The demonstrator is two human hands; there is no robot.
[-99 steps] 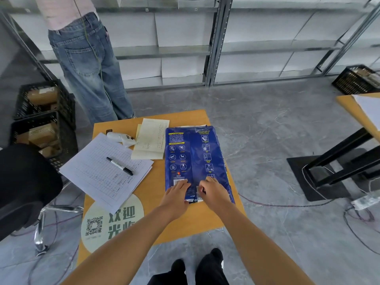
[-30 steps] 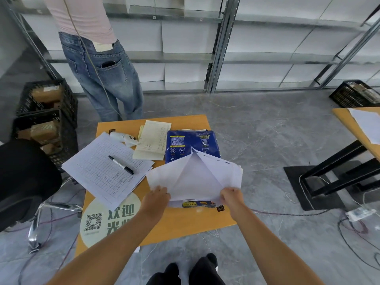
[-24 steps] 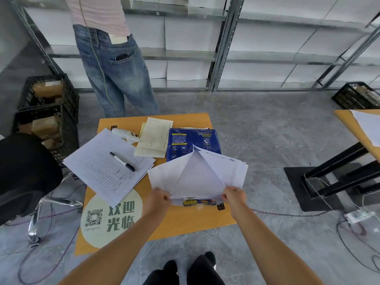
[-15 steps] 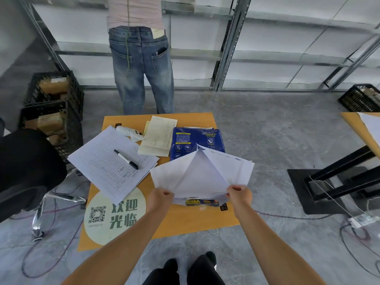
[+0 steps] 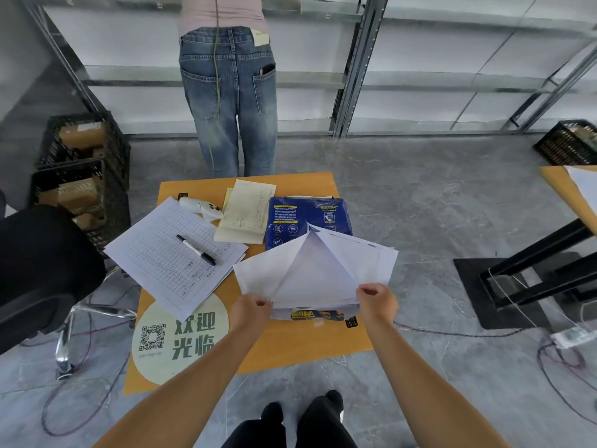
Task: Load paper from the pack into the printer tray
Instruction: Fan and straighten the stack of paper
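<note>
A blue paper pack (image 5: 307, 218) lies flat on the small orange table (image 5: 303, 341). Its near end is open and mostly hidden under the sheets. I hold a sheaf of white paper sheets (image 5: 318, 270) just above the pack, bent upward into a tent shape with a ridge in the middle. My left hand (image 5: 250, 313) pinches the sheaf's near left corner. My right hand (image 5: 376, 300) pinches its near right corner. No printer or tray shows in this view.
A gridded form (image 5: 171, 257) with a black marker (image 5: 196, 249), a yellowish notepad (image 5: 247, 211) and a white handheld device (image 5: 200, 206) occupy the table's left half. A person in jeans (image 5: 229, 101) stands behind it. Black crates (image 5: 80, 176), a black chair (image 5: 35, 270) at left; floor cables (image 5: 452, 333) at right.
Both hands moved from the pack's near end to lifting a sheaf of sheets out of it. Over the last second the sheaf has held its bent shape; the person behind walked right.
</note>
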